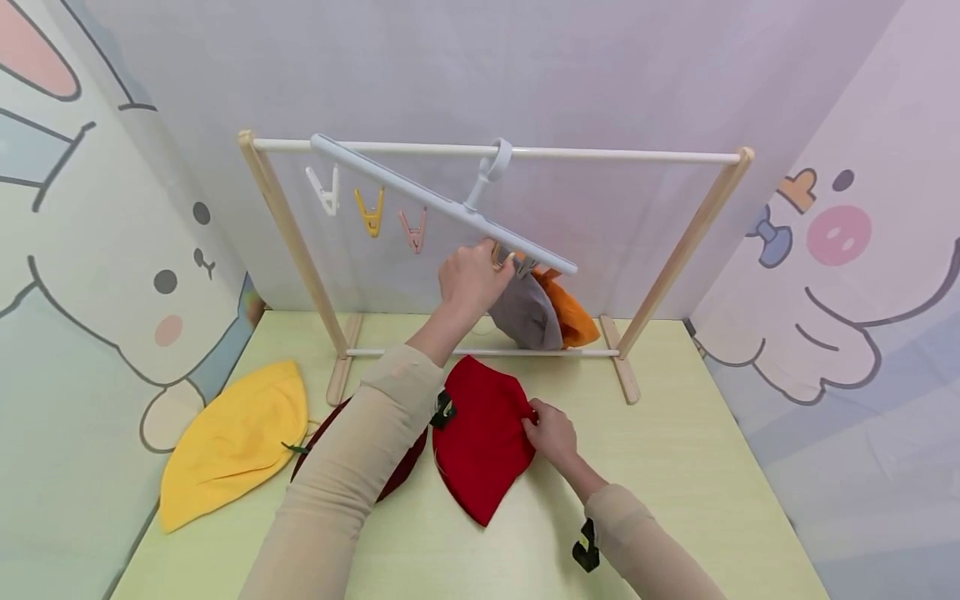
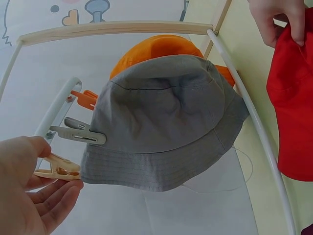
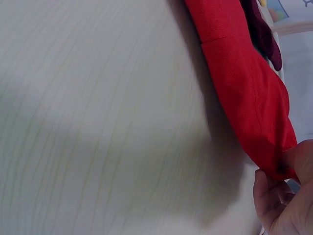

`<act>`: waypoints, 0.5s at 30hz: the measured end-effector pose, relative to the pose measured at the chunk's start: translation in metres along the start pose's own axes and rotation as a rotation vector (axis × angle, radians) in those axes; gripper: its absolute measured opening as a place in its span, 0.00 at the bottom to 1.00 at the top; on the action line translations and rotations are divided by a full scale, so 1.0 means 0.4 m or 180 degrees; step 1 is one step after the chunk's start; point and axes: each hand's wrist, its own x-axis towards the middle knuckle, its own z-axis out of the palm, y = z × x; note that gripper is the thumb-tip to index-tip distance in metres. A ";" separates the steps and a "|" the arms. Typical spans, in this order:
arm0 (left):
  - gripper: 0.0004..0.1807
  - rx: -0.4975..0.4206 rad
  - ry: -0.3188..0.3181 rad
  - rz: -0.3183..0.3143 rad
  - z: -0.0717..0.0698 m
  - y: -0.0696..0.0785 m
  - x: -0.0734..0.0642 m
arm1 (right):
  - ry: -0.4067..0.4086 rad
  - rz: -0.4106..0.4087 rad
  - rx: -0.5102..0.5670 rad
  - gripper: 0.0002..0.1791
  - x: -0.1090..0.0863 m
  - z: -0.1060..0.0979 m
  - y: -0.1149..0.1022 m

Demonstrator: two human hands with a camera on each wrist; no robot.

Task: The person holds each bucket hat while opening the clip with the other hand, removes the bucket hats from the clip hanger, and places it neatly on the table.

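Observation:
My left hand [image 1: 472, 279] pinches a beige clothespin [image 2: 58, 168] below the pale blue hanger [image 1: 420, 197]. Beside it, a grey clothespin [image 2: 78, 131] clips the brim of a grey bucket hat [image 2: 161, 115]. Behind the grey one hangs an orange hat [image 1: 572, 312], with an orange clothespin [image 2: 86, 99] at its edge. The hanger tilts down to the right, its hook over the white rod [image 1: 622, 155]. Lower right, my right hand [image 1: 553, 432] pinches the edge of a red bucket hat [image 1: 483, 433]; in the right wrist view, thumb and fingers grip its fabric [image 3: 244, 93].
A yellow hat [image 1: 236, 442] lies at the left of the table [image 1: 675, 467]. A dark red hat [image 1: 405, 467] is partly hidden under my left forearm. White, yellow and pink clothespins [image 1: 414, 231] hang on the hanger's raised left side. A wooden frame [image 1: 686, 233] supports the rod.

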 end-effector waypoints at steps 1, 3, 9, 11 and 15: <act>0.15 0.0010 -0.0003 -0.0006 0.000 0.000 0.000 | -0.0010 -0.0009 -0.0009 0.03 0.001 0.001 -0.001; 0.15 0.0022 -0.0013 -0.0016 -0.002 0.001 -0.001 | -0.0032 -0.0023 -0.0040 0.03 0.004 0.004 -0.002; 0.15 0.0028 -0.0036 -0.0037 -0.001 0.003 -0.001 | -0.0056 -0.0054 -0.0086 0.03 0.009 0.005 -0.012; 0.15 0.0017 -0.0032 -0.0044 -0.001 0.003 0.000 | -0.0044 -0.0068 -0.0106 0.02 0.008 0.005 -0.015; 0.15 0.0005 -0.0039 -0.0063 -0.003 0.003 -0.001 | -0.0055 -0.0066 -0.0145 0.02 0.007 0.006 -0.018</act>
